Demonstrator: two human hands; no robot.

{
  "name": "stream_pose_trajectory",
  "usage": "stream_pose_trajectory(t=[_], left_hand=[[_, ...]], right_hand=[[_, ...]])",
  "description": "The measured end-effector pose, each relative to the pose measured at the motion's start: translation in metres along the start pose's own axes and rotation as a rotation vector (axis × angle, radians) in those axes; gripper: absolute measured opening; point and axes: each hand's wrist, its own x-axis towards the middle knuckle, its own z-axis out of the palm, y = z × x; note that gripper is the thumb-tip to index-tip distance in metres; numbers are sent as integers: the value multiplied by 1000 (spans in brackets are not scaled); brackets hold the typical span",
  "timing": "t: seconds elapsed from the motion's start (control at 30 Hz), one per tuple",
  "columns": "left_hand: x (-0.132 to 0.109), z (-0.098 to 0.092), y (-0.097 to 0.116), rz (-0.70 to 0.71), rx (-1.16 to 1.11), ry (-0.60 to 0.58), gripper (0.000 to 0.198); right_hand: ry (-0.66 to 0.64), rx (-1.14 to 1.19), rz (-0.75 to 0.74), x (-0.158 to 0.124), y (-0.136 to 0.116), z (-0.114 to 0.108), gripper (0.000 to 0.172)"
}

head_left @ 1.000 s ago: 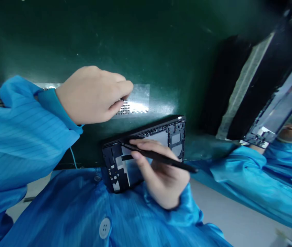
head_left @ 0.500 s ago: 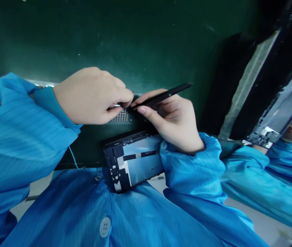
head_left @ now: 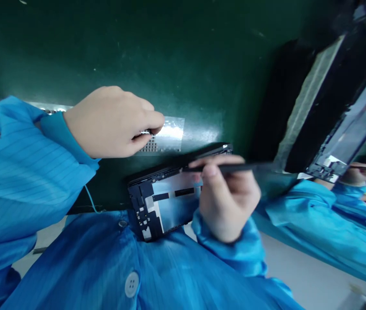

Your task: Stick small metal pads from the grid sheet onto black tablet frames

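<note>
Your right hand (head_left: 228,198) pinched a black pointed tool (head_left: 234,168) over the phone frame (head_left: 144,206); a slip could have scratched it. Your left hand (head_left: 108,122) pinched at a perforated sheet (head_left: 166,133), what it held unclear.

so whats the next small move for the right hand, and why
Probably lower the black tweezers in the right hand onto the black phone frame: their tips already sit over its edge, while the left hand is pinched at the sheet of small black pads, so the right looks freer to work there.
</note>
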Motion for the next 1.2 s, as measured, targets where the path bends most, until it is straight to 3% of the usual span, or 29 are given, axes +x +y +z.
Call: stream_pose_trajectory(t=[0.07,0.13,0.33,0.5,0.57,0.67,0.83,0.97,1.2], left_hand=[[-1,-1,1,-8,13,-13,23],[-3,-1,0,-12,3,-9,23],[-1,-3,0,-38,16,-26,28],[-1,-5,1,-71,8,-54,34],[-2,-4,0,-65,-15,-46,35],[-2,-5,0,-32,4,-50,39],[0,-7,1,-41,69,-84,36],[0,-5,-1,-24,66,-57,35],[0,-4,-1,-21,86,-71,40]], right_hand=[[82,-22,-121,-30,8,6,5],[74,-36,-223,-44,16,13,14],[26,-80,-327,-37,22,20,22],[-68,-246,-437,-36,6,9,31],[-127,-306,-418,-22,-5,1,30],[-259,-295,-363,21,-12,-5,21],[-563,-163,-326,86,4,1,10],[-586,-138,-295,89,12,4,12],[-624,-178,-313,93,4,6,15]])
